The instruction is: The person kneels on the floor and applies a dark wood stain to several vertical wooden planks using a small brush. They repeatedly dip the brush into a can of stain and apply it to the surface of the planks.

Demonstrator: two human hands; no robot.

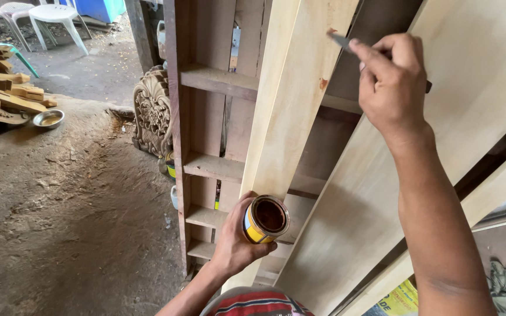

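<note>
My left hand (235, 240) grips a small open tin can (265, 219) with a yellow label and dark brown paste inside, held low against a pale wooden plank (291, 111). My right hand (390, 82) is raised higher up and pinches a thin flat metal blade (341, 40). The blade's tip touches the plank's right edge at a small reddish-brown spot. A second reddish spot (323, 83) shows lower on the same edge. A wider pale board (469, 88) leans to the right, behind my right forearm.
A dark wooden frame with cross slats (212, 82) stands behind the planks. A carved wooden ornament (152, 111) leans at its foot. On the dirt floor at left lie stacked carved pieces (1, 88), a metal bowl (48, 119) and white plastic chairs (54, 17).
</note>
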